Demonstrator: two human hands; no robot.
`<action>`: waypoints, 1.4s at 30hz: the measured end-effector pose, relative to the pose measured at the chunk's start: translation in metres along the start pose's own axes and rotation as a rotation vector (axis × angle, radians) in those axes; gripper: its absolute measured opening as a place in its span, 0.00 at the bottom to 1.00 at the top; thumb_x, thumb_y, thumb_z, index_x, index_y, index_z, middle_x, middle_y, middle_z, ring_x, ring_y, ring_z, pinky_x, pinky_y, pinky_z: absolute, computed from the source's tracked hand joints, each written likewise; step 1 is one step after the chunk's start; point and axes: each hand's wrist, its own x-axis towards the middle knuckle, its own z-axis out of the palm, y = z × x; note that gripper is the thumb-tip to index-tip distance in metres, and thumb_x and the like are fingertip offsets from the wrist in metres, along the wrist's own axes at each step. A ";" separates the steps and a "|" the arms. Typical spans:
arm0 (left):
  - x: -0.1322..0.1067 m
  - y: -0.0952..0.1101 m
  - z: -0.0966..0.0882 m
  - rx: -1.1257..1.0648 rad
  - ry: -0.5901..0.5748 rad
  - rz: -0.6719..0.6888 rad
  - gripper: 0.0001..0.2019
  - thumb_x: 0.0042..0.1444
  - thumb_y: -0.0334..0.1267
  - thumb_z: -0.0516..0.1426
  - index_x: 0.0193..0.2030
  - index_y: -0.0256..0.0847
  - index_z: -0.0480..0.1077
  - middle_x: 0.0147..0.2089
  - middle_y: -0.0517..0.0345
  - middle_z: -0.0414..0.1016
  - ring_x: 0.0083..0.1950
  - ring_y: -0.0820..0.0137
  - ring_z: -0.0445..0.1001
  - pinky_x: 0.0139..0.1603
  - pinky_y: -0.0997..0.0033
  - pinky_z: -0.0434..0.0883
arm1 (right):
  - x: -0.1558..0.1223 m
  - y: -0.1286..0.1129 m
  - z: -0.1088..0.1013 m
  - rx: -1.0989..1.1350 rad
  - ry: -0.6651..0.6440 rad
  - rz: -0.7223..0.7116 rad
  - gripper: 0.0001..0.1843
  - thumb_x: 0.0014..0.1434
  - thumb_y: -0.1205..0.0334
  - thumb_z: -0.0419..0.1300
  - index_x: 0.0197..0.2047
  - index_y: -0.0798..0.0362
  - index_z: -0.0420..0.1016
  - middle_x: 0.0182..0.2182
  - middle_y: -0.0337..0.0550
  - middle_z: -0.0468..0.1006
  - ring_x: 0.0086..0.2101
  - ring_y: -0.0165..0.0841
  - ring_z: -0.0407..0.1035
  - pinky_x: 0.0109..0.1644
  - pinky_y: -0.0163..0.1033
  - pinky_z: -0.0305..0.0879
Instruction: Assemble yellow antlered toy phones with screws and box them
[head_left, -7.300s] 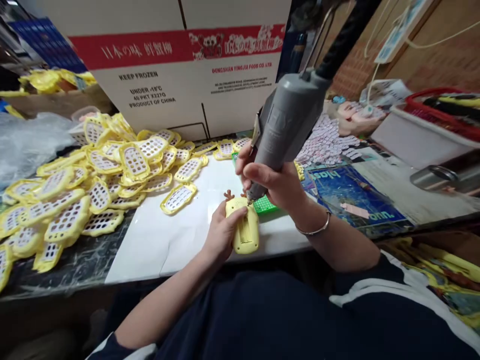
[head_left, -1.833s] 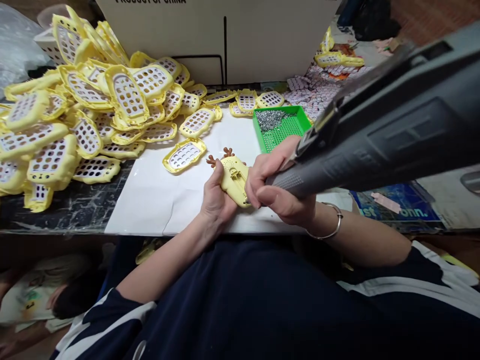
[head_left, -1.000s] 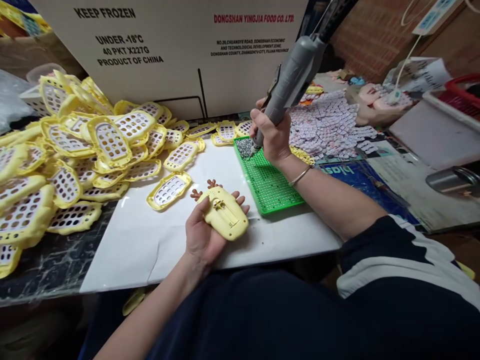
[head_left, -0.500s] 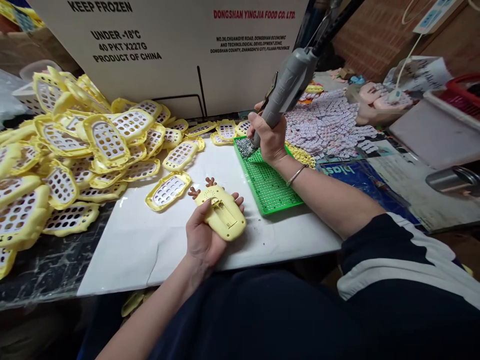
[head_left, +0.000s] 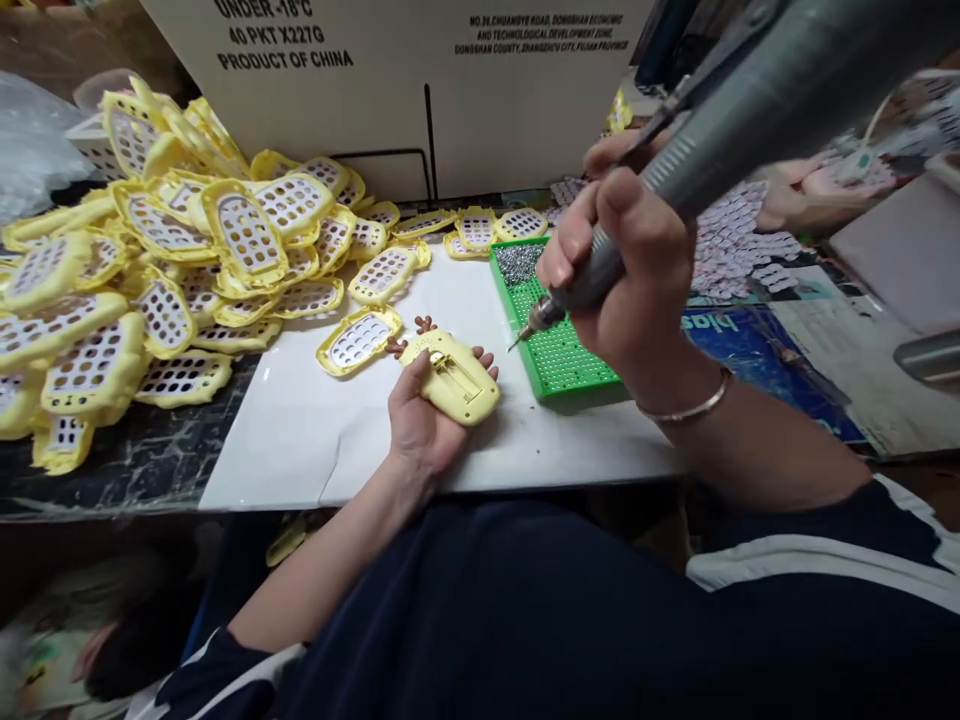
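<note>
My left hand [head_left: 425, 425] cradles a yellow toy phone casing [head_left: 457, 382] with brown antlers, its back and open battery slot facing up. The thumb lies along its left edge and fingertips show past its far side. My right hand [head_left: 634, 270] is wrapped round a grey electric screwdriver [head_left: 600, 262], whose thin bit points down and left, a short way from the casing. Below and behind that hand lies a green perforated tray [head_left: 574, 370] with a heap of small silver screws [head_left: 520, 264] in its far corner. Part of the tray is hidden by the hand.
A pile of yellow casing halves [head_left: 247, 235] with white, holed inserts covers the left side. One lone half [head_left: 360, 340] lies near my left hand. A printed carton [head_left: 390, 100] stands behind. White keypad-like pieces [head_left: 739, 240] are heaped at the right, beyond a blue sheet [head_left: 772, 350].
My right hand has lifted the screwdriver from the screws in the tray and brought it nearer to me. My left hand still holds the casing. The camera view has tilted down.
</note>
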 end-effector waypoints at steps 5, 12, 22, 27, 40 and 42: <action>0.001 -0.001 -0.003 0.008 -0.067 0.017 0.11 0.57 0.40 0.51 0.39 0.38 0.72 0.35 0.50 0.79 0.39 0.63 0.78 0.49 0.59 0.73 | -0.033 -0.011 0.010 -0.008 -0.108 0.055 0.18 0.51 0.48 0.64 0.38 0.45 0.61 0.17 0.28 0.60 0.15 0.27 0.61 0.18 0.35 0.59; 0.000 0.001 -0.001 0.028 -0.056 -0.005 0.12 0.56 0.41 0.52 0.41 0.37 0.71 0.34 0.49 0.78 0.38 0.62 0.78 0.49 0.57 0.72 | -0.037 -0.001 0.010 0.053 -0.073 0.098 0.18 0.49 0.50 0.66 0.38 0.46 0.63 0.18 0.28 0.60 0.15 0.26 0.60 0.19 0.35 0.59; 0.005 -0.004 -0.008 0.015 -0.079 0.003 0.11 0.57 0.41 0.53 0.39 0.38 0.72 0.32 0.52 0.77 0.43 0.60 0.78 0.52 0.57 0.72 | -0.050 0.014 0.005 0.100 -0.184 0.107 0.12 0.50 0.56 0.67 0.34 0.45 0.66 0.18 0.26 0.66 0.16 0.24 0.60 0.19 0.33 0.59; 0.006 -0.004 -0.006 0.005 -0.072 0.005 0.11 0.56 0.40 0.53 0.43 0.39 0.72 0.37 0.51 0.78 0.46 0.58 0.77 0.52 0.55 0.72 | -0.056 0.020 0.006 0.018 -0.160 0.164 0.21 0.46 0.50 0.68 0.31 0.47 0.59 0.17 0.26 0.62 0.14 0.23 0.58 0.17 0.33 0.59; -0.020 -0.005 -0.001 0.633 -0.183 0.307 0.25 0.35 0.25 0.65 0.43 0.41 0.68 0.37 0.59 0.75 0.38 0.67 0.74 0.41 0.69 0.70 | -0.017 -0.017 -0.033 -0.329 0.035 -0.170 0.30 0.51 0.34 0.56 0.49 0.44 0.60 0.40 0.45 0.71 0.46 0.41 0.71 0.51 0.48 0.68; -0.028 0.001 0.000 0.836 -0.278 0.394 0.24 0.35 0.23 0.65 0.43 0.42 0.71 0.38 0.59 0.76 0.39 0.67 0.73 0.44 0.70 0.68 | -0.026 -0.024 -0.048 -0.589 0.086 -0.212 0.35 0.53 0.30 0.49 0.57 0.41 0.57 0.56 0.47 0.64 0.61 0.47 0.56 0.63 0.54 0.56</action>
